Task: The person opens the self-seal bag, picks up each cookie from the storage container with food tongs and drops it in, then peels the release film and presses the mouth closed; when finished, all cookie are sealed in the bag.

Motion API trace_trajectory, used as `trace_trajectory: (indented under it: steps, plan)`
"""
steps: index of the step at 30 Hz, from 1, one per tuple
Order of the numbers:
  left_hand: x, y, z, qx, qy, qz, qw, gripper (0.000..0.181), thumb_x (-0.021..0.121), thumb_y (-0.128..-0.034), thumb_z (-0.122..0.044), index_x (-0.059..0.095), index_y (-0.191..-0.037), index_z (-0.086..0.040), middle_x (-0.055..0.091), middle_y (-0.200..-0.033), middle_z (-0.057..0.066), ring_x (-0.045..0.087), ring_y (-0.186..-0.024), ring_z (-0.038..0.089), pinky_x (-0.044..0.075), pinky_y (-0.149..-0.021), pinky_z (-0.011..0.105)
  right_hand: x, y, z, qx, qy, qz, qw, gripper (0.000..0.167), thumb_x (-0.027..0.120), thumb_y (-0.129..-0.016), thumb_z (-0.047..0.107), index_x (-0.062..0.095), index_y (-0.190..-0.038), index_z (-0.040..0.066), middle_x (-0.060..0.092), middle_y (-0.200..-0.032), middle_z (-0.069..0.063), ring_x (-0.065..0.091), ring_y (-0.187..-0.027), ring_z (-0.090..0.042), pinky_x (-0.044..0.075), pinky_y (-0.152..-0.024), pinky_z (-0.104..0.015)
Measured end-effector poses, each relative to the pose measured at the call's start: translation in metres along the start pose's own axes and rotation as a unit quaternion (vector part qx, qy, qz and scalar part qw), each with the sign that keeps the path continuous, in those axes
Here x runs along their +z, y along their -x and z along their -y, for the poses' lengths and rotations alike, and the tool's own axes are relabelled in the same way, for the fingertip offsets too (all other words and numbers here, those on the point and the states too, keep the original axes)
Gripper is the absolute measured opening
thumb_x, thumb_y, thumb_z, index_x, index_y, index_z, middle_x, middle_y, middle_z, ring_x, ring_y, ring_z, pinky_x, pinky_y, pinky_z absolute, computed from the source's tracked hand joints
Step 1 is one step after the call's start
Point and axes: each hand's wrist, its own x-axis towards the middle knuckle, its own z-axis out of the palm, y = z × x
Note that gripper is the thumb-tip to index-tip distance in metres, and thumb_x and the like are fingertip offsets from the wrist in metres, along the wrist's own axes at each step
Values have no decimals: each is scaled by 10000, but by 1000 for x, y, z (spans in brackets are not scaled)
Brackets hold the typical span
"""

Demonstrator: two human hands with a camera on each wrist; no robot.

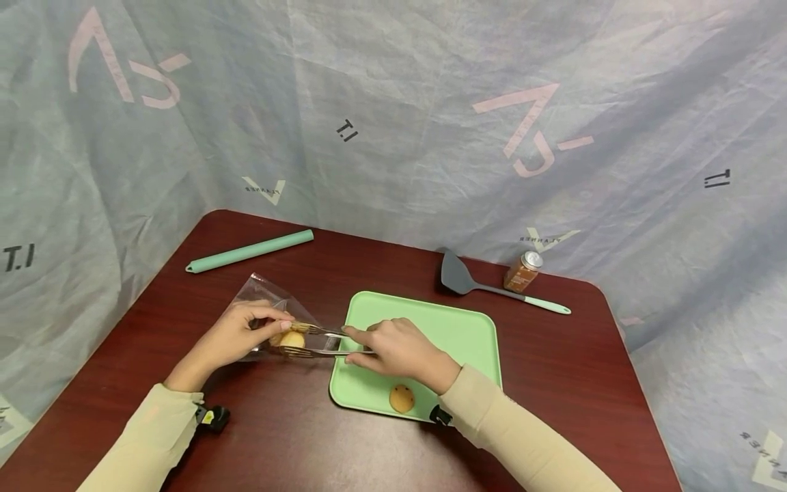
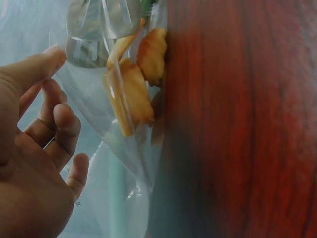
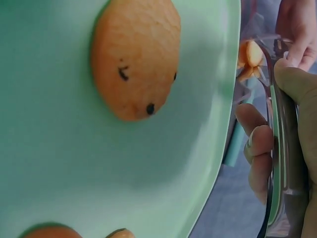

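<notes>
My left hand (image 1: pixel 236 336) pinches the edge of a clear plastic bag (image 1: pixel 255 290) between thumb and forefinger. Inside the bag lie several golden cookies (image 2: pixel 131 94), seen through the film in the left wrist view. A pair of metal tongs (image 1: pixel 328 354) is gripped in my right hand (image 1: pixel 399 348). Their slotted ends reach into the bag, either side of a round cookie (image 1: pixel 293 339); whether they squeeze it I cannot tell. Below my right hand, a cookie with dark specks (image 3: pixel 138 59) lies on the light green tray (image 1: pixel 430 311). Parts of other cookies (image 3: pixel 49 232) show at the right wrist view's lower edge.
A pale green stick (image 1: pixel 249 252) lies at the table's back left. Behind the tray are a grey spatula (image 1: pixel 458 277) with a pale handle and a spice jar (image 1: pixel 523 272) standing upright. Grey cloth (image 1: pixel 393 137) hangs around the dark red table (image 1: pixel 295 437).
</notes>
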Motion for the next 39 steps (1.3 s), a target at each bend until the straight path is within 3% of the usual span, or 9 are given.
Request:
trace_trajectory:
  steps: [8, 19, 23, 30, 39]
  plan:
    - [0, 5, 1, -185, -160, -15, 9997, 101, 760, -929, -101, 810, -1005, -145, 745, -1017, -55, 648, -1004, 149, 449, -848, 259, 1, 4, -2, 26, -124, -17, 9999, 515, 606, -991, 546, 658, -1340, 171, 600, -688, 166, 554, -557, -13, 420, -461, -258]
    - [-1, 6, 0, -259, -83, -10, 9996, 80, 755, -937, -113, 809, -994, -126, 722, -972, -82, 619, -891, 105, 484, -716, 235, -4, 24, -13, 311, -109, 156, 9993, 445, 638, -994, 484, 676, -1332, 197, 481, -607, 175, 415, -488, 9, 352, -434, -246]
    - [0, 6, 2, -226, -26, -18, 9997, 80, 752, -938, -101, 808, -992, -118, 729, -962, -66, 620, -874, 113, 479, -709, 233, -3, 23, -13, 302, 2, 112, 9995, 437, 653, -989, 468, 675, -1336, 203, 491, -615, 161, 418, -491, 2, 338, -419, -246]
    - [1, 7, 4, -333, -112, -19, 9994, 92, 772, -925, -126, 815, -1007, -132, 725, -1036, -65, 654, -1034, 195, 459, -845, 171, 1, 15, -8, 284, 125, -12, 9995, 463, 658, -980, 490, 665, -1349, 212, 502, -636, 138, 457, -513, -16, 361, -423, -257]
    - [-1, 7, 0, -222, -107, -14, 9997, 104, 778, -910, -76, 810, -1004, -110, 720, -1021, -61, 642, -918, 99, 488, -753, 194, 0, 13, -5, 329, 123, -34, 9994, 481, 646, -979, 511, 666, -1357, 214, 519, -650, 130, 458, -517, -11, 335, -407, -240]
